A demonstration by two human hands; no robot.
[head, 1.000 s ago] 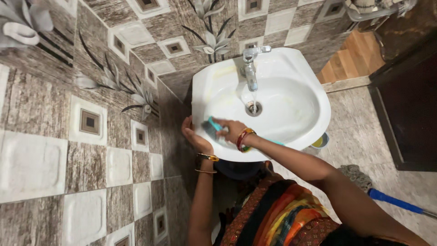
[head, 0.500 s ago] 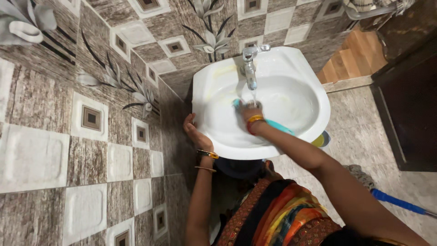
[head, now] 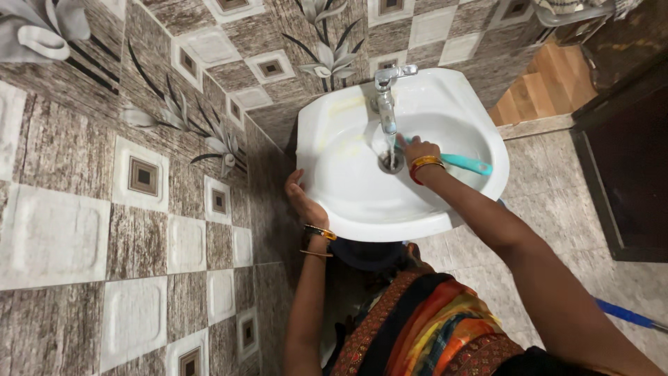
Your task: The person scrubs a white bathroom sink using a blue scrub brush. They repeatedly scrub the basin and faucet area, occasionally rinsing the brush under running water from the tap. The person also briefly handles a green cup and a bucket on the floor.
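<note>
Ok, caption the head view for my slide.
Right hand holds a teal brush by the drain of a white sink under the tap; left hand grips its rim.

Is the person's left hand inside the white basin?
No, the left hand grips the outer rim of the white ceramic sink, beside the tiled wall.

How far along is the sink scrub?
Mid-scrub. Right hand holds the teal brush at the drain under the running tap; left hand grips the sink rim. A yellowish smear near the back-left rim looks unscrubbed.
</note>
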